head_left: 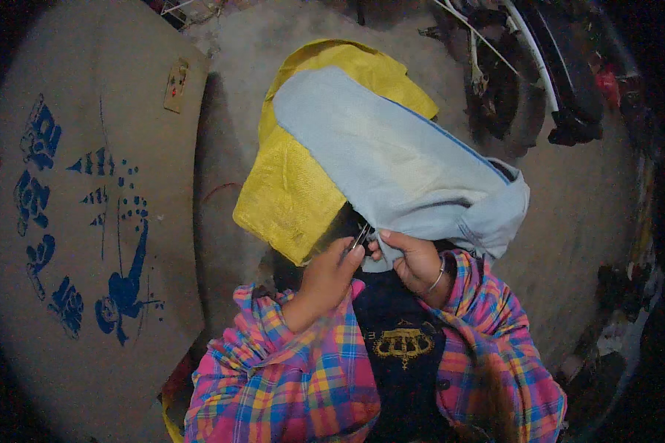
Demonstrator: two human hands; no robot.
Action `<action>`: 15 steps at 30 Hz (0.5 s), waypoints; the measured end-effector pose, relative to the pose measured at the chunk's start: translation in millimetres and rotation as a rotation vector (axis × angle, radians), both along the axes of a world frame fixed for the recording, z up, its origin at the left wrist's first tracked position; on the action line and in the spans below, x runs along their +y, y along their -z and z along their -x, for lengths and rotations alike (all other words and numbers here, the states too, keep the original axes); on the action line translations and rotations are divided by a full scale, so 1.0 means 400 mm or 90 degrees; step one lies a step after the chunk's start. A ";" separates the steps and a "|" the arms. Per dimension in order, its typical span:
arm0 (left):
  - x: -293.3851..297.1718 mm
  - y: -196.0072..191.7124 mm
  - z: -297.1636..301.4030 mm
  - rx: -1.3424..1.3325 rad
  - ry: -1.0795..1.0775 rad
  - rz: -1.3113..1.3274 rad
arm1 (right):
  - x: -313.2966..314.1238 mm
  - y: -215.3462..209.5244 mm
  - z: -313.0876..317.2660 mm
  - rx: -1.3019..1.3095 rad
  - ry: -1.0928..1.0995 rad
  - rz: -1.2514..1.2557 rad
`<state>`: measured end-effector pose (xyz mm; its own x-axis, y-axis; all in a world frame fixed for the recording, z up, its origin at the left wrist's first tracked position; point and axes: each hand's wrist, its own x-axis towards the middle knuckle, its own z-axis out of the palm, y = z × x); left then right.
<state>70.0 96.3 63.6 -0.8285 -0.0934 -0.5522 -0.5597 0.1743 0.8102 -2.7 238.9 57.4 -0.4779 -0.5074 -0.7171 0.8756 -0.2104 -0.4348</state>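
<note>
A light blue cloth piece (391, 148) with a darker blue edge stretches from my lap toward the far side; it looks like part of a garment. Its near edge is pinched between the thumb and fingers of my right hand (419, 264). My left hand (329, 279) is closed around a small metal tool (361, 235) with two thin prongs, which looks like thread snips. The prongs point at the cloth edge, right beside my right fingertips. Whether they touch the cloth I cannot tell. Beneath the cloth lies a yellow woven sack (292, 192).
To the left stands a large greyish-brown board or carton (162, 258) with blue markings. A wheeled vehicle with a dark tyre (495, 96) and white frame parts is at the far right. Concrete floor (561, 214) shows on the right.
</note>
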 end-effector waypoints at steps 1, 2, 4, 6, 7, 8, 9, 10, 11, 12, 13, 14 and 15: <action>-0.002 -0.001 0.001 0.002 0.013 -0.001 | 0.000 0.002 -0.001 0.009 -0.002 0.002; -0.001 -0.003 0.000 0.015 0.009 -0.020 | 0.000 0.006 -0.003 0.001 -0.001 -0.006; 0.003 -0.004 0.002 0.011 0.008 -0.056 | 0.005 0.009 -0.003 -0.033 -0.009 -0.033; 0.010 -0.004 0.003 0.010 0.017 -0.040 | 0.009 0.014 -0.006 -0.050 -0.012 -0.038; 0.016 -0.003 0.004 0.009 0.021 -0.033 | 0.012 0.016 -0.007 -0.040 -0.012 -0.022; 0.021 -0.001 0.005 0.020 0.006 -0.041 | 0.014 0.019 -0.009 -0.029 -0.013 -0.007; 0.025 0.002 0.008 0.034 -0.010 -0.049 | 0.016 0.022 -0.011 -0.045 -0.011 -0.015; 0.028 0.004 0.011 0.048 -0.026 -0.056 | 0.017 0.025 -0.013 -0.061 -0.009 -0.023; 0.027 0.005 0.012 0.063 -0.023 -0.068 | 0.015 0.029 -0.016 -0.073 -0.005 -0.030; 0.027 0.005 0.015 0.078 -0.022 -0.079 | 0.016 0.033 -0.016 -0.077 -0.006 -0.026; 0.024 0.004 0.016 0.096 -0.016 -0.079 | 0.015 0.036 -0.019 -0.080 -0.003 -0.024; 0.022 0.002 0.018 0.070 -0.003 -0.089 | 0.016 0.038 -0.019 -0.071 0.006 -0.002; 0.020 0.000 0.018 0.049 0.014 -0.085 | 0.016 0.041 -0.018 -0.084 0.000 -0.019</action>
<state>62.8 104.3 63.6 -0.8702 -0.0044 -0.4926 -0.4915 0.0742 0.8677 4.7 245.3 41.0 -0.3780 -0.4845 -0.7889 0.9258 -0.1985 -0.3216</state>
